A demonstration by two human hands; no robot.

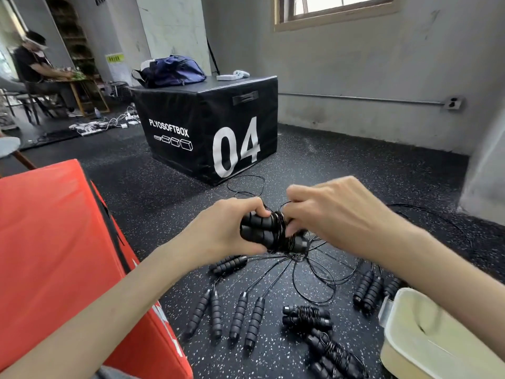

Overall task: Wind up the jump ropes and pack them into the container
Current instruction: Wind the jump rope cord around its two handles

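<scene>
Left hand (221, 228) clamps paired handles (258, 228) above the floor; right hand (328, 214) pinches thin cord (281, 231), coiling it. Springy, slippery wire; grip the foam. Container (426, 337) near right, loose ropes (246, 315) below.

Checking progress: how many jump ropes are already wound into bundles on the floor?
2: one black wound rope bundle left of the cream plastic container, another wound bundle just below it. A third is mid-winding in hand; more may be hidden.

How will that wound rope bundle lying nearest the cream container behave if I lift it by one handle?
The wound bundle will probably lift as one fairly stiff piece, since the thin cord wraps both ridged handles together. The cord looks springy, so a loose end may uncoil. The foam-like ridged grips should not slip much, and on the floor it seems unlikely to roll.
</scene>
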